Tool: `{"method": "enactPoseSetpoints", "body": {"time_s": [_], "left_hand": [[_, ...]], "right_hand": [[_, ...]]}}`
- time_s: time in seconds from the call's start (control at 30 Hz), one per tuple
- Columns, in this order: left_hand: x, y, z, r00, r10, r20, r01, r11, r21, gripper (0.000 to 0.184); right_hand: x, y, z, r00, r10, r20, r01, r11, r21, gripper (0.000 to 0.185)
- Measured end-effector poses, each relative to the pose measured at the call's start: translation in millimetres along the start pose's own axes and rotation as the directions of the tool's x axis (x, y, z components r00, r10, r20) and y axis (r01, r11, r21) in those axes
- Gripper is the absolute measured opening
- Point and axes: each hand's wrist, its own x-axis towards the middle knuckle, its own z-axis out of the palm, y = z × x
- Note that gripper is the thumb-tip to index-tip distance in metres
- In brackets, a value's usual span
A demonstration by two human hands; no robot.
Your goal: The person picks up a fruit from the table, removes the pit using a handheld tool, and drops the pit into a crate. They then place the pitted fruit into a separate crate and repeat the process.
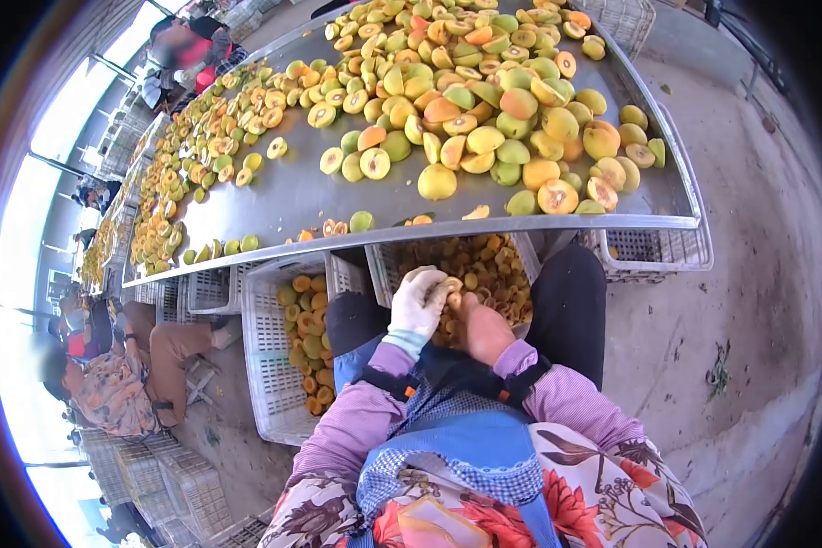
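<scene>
My left hand (pixel 418 301), in a white glove, is closed around a halved peach (pixel 451 287) above a crate between my knees. Bare and curled, my right hand (pixel 486 331) meets it at the cut fruit. What the right fingers grip is hidden. Below both hands, the white plastic crate (pixel 381 277) holds many small brownish-orange pieces (pixel 493 265). To the left, another white crate (pixel 267 365) contains hollowed yellow-orange peach halves (pixel 312 342). Beyond my hands, whole and halved peaches (pixel 484 139) lie heaped on a metal table (pixel 310 205).
The table's raised metal edge (pixel 447 232) runs just beyond my hands. At the right, a white crate (pixel 667 260) stands partly under the table. A seated person (pixel 110 393) is at the left; another person (pixel 187 55) works at the far left. Stacked crates (pixel 164 484) stand at lower left.
</scene>
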Motion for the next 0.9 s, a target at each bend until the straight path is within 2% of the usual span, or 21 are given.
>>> {"method": "enactPoseSetpoints", "body": {"time_s": [0.03, 0.1, 0.17, 0.2, 0.23, 0.27, 0.3, 0.33, 0.37, 0.4, 0.43, 0.47, 0.5, 0.57, 0.63, 0.7, 0.8, 0.9], "left_hand": [[1.9, -1.4, 3.0, 0.997, -0.078, 0.005, 0.078, 0.993, -0.092, 0.021], [1.3, -7.9, -3.9, 0.987, -0.042, 0.158, 0.055, 0.995, -0.084, 0.024], [-0.5, 0.4, -4.8, 0.983, 0.136, 0.127, -0.152, 0.98, 0.131, 0.025], [-1.5, 5.2, -3.9, 0.984, 0.111, 0.137, -0.137, 0.97, 0.199, 0.024], [0.0, 5.3, -4.0, 0.958, 0.248, 0.141, -0.284, 0.886, 0.366, 0.022], [1.7, 6.2, -2.1, 0.926, 0.364, 0.096, -0.373, 0.849, 0.374, 0.022], [2.7, 8.5, 0.1, 0.88, 0.472, 0.053, -0.454, 0.804, 0.385, 0.022], [2.4, 19.3, -1.3, 0.872, 0.486, -0.057, -0.423, 0.808, 0.411, 0.021], [2.9, 28.8, -6.9, 0.893, 0.428, -0.141, -0.351, 0.856, 0.38, 0.021], [9.1, 28.5, -14.8, 0.975, 0.219, -0.02, -0.208, 0.946, 0.248, 0.023], [18.9, 32.3, -24.0, 0.992, 0.014, 0.126, -0.03, 0.991, 0.131, 0.026], [26.3, 40.3, -31.6, 0.951, -0.09, 0.297, 0.059, 0.992, 0.111, 0.034], [41.7, 44.7, -37.6, 0.942, -0.035, 0.332, -0.095, 0.925, 0.367, 0.04], [82.0, 61.7, -41.9, 0.967, -0.026, 0.253, -0.071, 0.928, 0.365, 0.039], [129.1, 61.7, -27.7, 0.997, 0.036, 0.074, -0.069, 0.851, 0.52, 0.041], [175.3, 29.0, -3.6, 0.981, 0.193, 0.011, -0.166, 0.814, 0.556, 0.045], [212.5, 19.5, 15.4, 0.968, -0.141, 0.21, -0.036, 0.745, 0.666, 0.054], [209.7, 27.6, 14.8, 0.933, -0.228, 0.277, -0.044, 0.695, 0.717, 0.06]], "right_hand": [[1.5, -1.0, -2.8, 1.0, -0.023, 0.012, 0.024, 0.999, -0.042, 0.024], [-0.9, -3.3, -2.0, 0.997, -0.07, 0.033, 0.073, 0.991, -0.115, 0.023], [-0.1, 0.7, 2.1, 0.997, -0.079, 0.011, 0.079, 0.997, -0.024, 0.025], [3.2, 10.4, 12.1, 0.994, -0.107, -0.01, 0.107, 0.993, 0.051, 0.025], [8.8, 20.9, 21.7, 0.991, -0.129, -0.031, 0.131, 0.984, 0.121, 0.025], [16.1, 31.2, 32.0, 0.982, -0.169, -0.081, 0.182, 0.966, 0.184, 0.026], [15.1, 33.6, 28.9, 0.998, -0.014, -0.059, 0.033, 0.94, 0.341, 0.026], [16.3, 31.4, 22.5, 0.991, 0.134, -0.011, -0.112, 0.867, 0.486, 0.026], [17.2, 27.0, 16.8, 0.961, 0.269, 0.062, -0.249, 0.749, 0.614, 0.026], [13.9, 22.8, 7.7, 0.947, 0.317, 0.047, -0.236, 0.59, 0.773, 0.025], [18.1, 26.2, 11.2, 0.964, 0.207, -0.166, 0.004, 0.614, 0.79, 0.022], [18.4, 31.1, 11.9, 0.971, 0.197, -0.138, -0.007, 0.597, 0.802, 0.021], [12.4, 22.1, -0.2, 0.976, 0.188, -0.109, -0.021, 0.581, 0.814, 0.02], [6.4, 16.2, -3.9, 0.994, 0.092, -0.057, 0.004, 0.495, 0.869, 0.018], [5.5, 13.6, -2.9, 0.998, 0.06, -0.014, -0.018, 0.5, 0.866, 0.016], [6.2, 5.6, -11.3, 0.999, 0.043, 0.021, -0.04, 0.498, 0.866, 0.016], [8.4, 1.9, -17.8, 0.999, 0.034, 0.001, -0.017, 0.48, 0.877, 0.014], [6.9, 4.7, -13.8, 0.999, 0.008, 0.032, -0.032, 0.474, 0.88, 0.013]]}}
